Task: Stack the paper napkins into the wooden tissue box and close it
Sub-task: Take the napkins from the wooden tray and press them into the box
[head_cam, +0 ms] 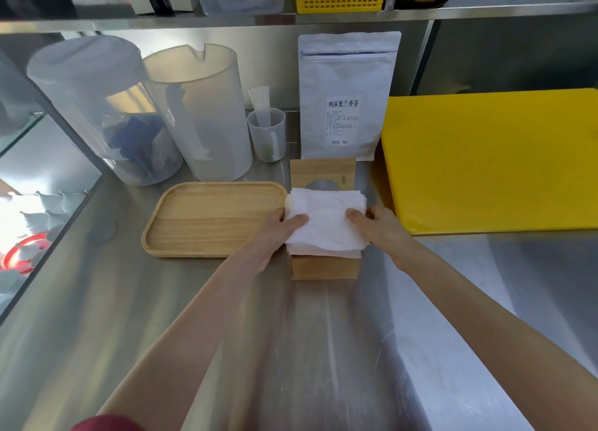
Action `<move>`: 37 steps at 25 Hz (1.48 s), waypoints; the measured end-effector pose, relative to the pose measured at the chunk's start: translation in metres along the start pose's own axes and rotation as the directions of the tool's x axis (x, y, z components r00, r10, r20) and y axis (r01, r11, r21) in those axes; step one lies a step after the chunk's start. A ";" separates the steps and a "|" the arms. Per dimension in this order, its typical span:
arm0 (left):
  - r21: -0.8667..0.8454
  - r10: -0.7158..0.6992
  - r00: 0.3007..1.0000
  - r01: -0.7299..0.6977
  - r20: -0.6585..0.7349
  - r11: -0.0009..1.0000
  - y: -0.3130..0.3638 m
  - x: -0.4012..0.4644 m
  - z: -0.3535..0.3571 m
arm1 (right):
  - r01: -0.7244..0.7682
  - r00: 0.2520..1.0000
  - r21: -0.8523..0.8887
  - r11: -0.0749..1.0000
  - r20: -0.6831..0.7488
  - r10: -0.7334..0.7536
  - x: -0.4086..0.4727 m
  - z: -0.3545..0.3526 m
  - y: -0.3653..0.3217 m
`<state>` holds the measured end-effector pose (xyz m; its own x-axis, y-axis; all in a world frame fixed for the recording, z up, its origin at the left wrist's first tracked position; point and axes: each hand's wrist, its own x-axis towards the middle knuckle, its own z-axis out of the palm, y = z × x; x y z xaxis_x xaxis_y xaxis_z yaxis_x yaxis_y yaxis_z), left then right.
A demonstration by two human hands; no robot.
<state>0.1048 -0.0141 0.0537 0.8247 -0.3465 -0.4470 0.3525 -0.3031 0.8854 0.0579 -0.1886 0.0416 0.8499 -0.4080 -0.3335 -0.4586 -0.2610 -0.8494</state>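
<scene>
A stack of white paper napkins [326, 217] rests on top of the open wooden tissue box [325, 267] in the middle of the steel counter. My left hand [275, 235] grips the stack's left edge, thumb on top. My right hand [380, 228] grips its right edge, thumb on top too. The napkins overhang the box's rim and hide its inside. The box's wooden lid [322, 173], with a round hole in it, stands upright behind the stack.
A wooden tray [207, 220] lies just left of the box. A yellow cutting board [492, 158] lies to the right. Behind stand two large plastic pitchers [200, 113], a small measuring cup [267, 133] and a white pouch [346, 97]. The counter edge runs along the left.
</scene>
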 end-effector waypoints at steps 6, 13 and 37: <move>0.151 -0.019 1.000 0.021 -0.013 0.988 -0.002 0.015 0.004 | 0.061 0.998 -0.273 0.960 0.006 -0.061 0.009 -0.001 -0.002; 0.446 0.096 0.994 -0.060 -0.057 0.893 -0.009 0.019 0.006 | 0.134 0.988 -0.364 0.922 -0.024 -0.153 0.008 0.003 0.008; 0.941 0.559 0.801 -0.323 0.214 0.103 -0.020 0.006 0.011 | 0.405 0.825 -0.754 0.517 0.058 -0.562 -0.003 0.001 0.013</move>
<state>0.0974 -0.0198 0.0316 0.7632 -0.6368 0.1100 -0.6461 -0.7545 0.1149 0.0494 -0.1894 0.0308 0.9742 -0.1391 0.1779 -0.0886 -0.9600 -0.2657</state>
